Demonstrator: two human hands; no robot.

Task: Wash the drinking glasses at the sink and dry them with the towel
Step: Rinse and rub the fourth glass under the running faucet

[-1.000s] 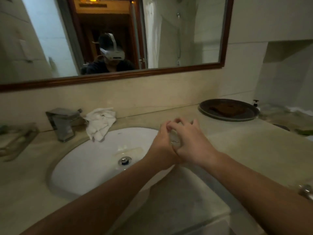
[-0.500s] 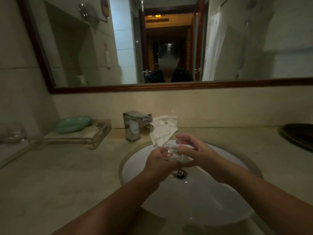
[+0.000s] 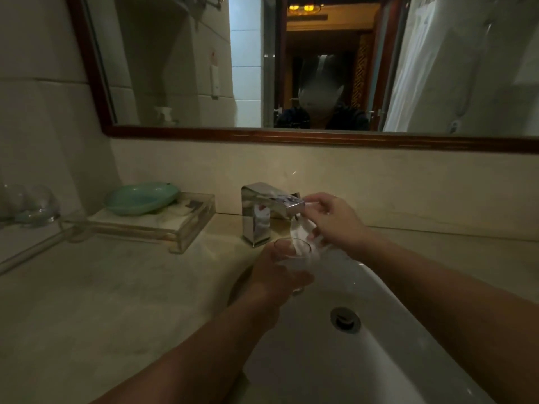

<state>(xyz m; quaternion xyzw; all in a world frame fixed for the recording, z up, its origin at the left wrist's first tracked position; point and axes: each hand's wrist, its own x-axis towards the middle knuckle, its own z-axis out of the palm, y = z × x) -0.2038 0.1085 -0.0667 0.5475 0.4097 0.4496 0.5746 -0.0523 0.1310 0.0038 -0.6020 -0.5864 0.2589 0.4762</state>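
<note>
While L hand point(image 3: 272, 277) grips glass point(image 3: 292, 253), R hand point(image 3: 335, 223) pinches half-hidden towel point(image 3: 302, 236).

You face a wood-framed mirror point(image 3: 175, 53) at twelve o'clock, beige tiled wall point(image 3: 38, 126) at ten, marble counter point(image 3: 102, 301) at eight. Lighting dim; reflected ceiling lamp point(image 3: 304, 7) glows amber.

Dim, murky light, warm ceiling lamps point(image 3: 304, 7) reflected high in the mirror point(image 3: 175, 68), pale glare on the faucet point(image 3: 271, 199) below the mirror, soft grainy detail, wide-angle bowing at edges.
</note>
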